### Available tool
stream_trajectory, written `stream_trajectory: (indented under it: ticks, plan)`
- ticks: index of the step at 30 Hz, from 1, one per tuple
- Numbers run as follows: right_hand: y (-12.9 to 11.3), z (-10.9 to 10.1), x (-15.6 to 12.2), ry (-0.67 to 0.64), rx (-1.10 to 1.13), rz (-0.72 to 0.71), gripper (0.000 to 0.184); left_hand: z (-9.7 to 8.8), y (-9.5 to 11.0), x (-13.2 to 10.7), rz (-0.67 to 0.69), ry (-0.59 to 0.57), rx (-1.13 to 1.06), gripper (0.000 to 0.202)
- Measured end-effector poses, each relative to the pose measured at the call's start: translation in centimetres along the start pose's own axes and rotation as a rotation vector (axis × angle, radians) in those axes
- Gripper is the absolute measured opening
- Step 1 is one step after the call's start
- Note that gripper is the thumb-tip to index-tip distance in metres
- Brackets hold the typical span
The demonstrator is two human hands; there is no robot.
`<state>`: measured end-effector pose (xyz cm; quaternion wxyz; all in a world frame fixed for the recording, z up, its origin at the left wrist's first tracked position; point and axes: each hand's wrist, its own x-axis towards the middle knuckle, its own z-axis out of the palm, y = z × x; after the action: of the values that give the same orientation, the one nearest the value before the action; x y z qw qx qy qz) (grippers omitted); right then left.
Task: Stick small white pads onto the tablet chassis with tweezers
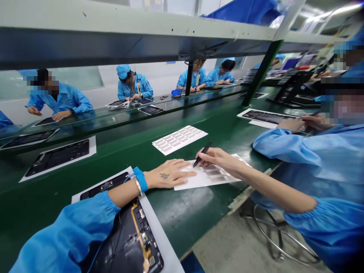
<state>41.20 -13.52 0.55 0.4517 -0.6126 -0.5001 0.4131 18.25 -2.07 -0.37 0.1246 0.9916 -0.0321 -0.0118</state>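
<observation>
My left hand (167, 175) lies flat with fingers spread on the left part of a white sheet of grey rectangular stickers (209, 181), pressing it to the bench. My right hand (214, 157) holds slim black tweezers (205, 150), tip pointing down at the sheet just beside my left fingers. Several stickers still show on the sheet's right side, partly behind my right hand. Under my left forearm lies an opened black device panel (127, 239) with an orange flex cable, resting on white backing. A blue band circles my left wrist.
Another sticker sheet (180, 139) lies farther up the green bench (119, 151). A second device panel (59, 157) sits at left. A co-worker's sleeve (295, 148) is close on my right, near another panel (270, 116). A shelf (142, 41) spans overhead; a stool (284, 231) stands below right.
</observation>
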Motion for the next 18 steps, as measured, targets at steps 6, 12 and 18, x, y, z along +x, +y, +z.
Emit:
stream_trajectory:
  ticks: [6,12,18]
  plan:
    - [-0.8,0.1,0.3,-0.031,-0.055,0.079,0.056,1.1,-0.5,0.5,0.010,0.039,0.020,0.049]
    - [-1.6,-0.2,0.4,-0.027,-0.057,0.118,0.055,1.3,-0.5,0.6,0.017,0.067,-0.004,0.047]
    - [-2.0,-0.1,0.5,-0.062,-0.096,0.139,0.054,1.1,-0.3,0.6,0.007,0.073,-0.009,0.046]
